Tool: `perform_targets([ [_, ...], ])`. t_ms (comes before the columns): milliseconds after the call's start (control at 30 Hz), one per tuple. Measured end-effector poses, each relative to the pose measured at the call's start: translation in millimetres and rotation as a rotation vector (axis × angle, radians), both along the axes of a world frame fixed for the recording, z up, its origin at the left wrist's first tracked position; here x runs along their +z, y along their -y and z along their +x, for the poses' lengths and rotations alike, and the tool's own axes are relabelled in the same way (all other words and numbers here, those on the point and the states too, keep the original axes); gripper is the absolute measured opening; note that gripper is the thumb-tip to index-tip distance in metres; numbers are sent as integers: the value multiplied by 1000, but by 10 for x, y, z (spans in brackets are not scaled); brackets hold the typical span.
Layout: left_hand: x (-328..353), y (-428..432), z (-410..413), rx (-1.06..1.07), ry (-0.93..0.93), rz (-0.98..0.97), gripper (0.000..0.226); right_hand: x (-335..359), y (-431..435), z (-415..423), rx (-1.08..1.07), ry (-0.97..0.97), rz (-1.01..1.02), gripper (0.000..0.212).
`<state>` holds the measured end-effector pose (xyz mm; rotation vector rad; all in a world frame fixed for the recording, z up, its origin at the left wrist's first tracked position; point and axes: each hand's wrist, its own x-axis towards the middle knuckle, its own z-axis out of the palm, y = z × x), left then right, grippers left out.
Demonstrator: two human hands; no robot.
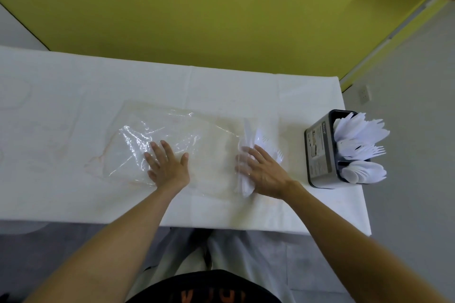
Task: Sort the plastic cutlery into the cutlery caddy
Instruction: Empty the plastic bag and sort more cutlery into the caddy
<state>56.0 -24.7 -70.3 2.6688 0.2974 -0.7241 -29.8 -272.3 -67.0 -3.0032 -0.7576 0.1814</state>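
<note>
A white-covered table (73,86) holds a clear plastic bag (138,145) and, at its right edge, the part-filled cutlery caddy (322,152). The left hand (168,167) presses flat on the bag, while the right hand (261,171), fingers straight, rests on loose plastic cutlery (258,138).

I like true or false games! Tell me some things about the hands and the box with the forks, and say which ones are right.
1. The left hand lies flat on the clear plastic bag. True.
2. The cutlery caddy is empty. False: it is packed full.
3. The right hand rests on a pile of white cutlery. True.
4. The caddy stands at the left end of the table. False: it stands at the right end.
5. Forks stick out of the caddy's middle compartment. True.
</note>
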Motion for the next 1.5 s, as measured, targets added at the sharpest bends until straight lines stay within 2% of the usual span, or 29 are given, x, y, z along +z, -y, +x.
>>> perform_targets([
  [167, -46, -259, 112, 98, 16, 77, 73, 18, 127, -29, -91, -7, 33, 71],
  [267, -14, -300, 124, 130, 35, 115, 72, 15, 190, -14, -129, -38, 40, 72],
  [333, 38, -160, 77, 90, 115, 97, 67, 37, 196, -1, -136, -83, 38, 67],
  [400, 98, 56, -26, -58, 250, -16, 59, 80, 178, -17, -180, -113, 75, 64],
  [500, 154, 380, -278, -478, 384, -188, 56, 71, 91, -103, -281, -80, 120, 67],
  [533, 146, 455, -343, -586, 370, -199, 57, 36, 51, -130, -324, -73, 127, 67],
  [600, 79, 517, -407, -670, 246, -155, 58, -46, -36, -156, -417, -105, 96, 65],
  [700, -20, 385, -385, -659, 150, -17, 64, -132, -126, -160, -502, -156, 4, 63],
  [900, -38, -45, -130, -586, 158, 97, 63, -87, -132, -223, -509, -123, 29, 64],
  [1033, -22, -4, -128, -469, 273, 99, 61, -31, -211, -333, -881, -42, 127, 60],
  [1067, -17, 42, -159, -496, 336, 85, 60, -36, -223, -360, -941, -59, 154, 62],
  [1133, -32, 160, -237, -664, 436, -16, 57, -80, -239, -411, -897, -103, 146, 65],
  [1233, -77, 288, -347, -924, 406, -109, 56, -118, -266, -390, -791, -79, 123, 64],
  [1400, -143, 133, -355, -740, 264, -47, 62, -71, -241, -392, -975, -42, 144, 60],
  [1500, -89, 119, -349, -713, 333, -4, 55, -67, -184, -401, -1027, 8, 152, 48],
])
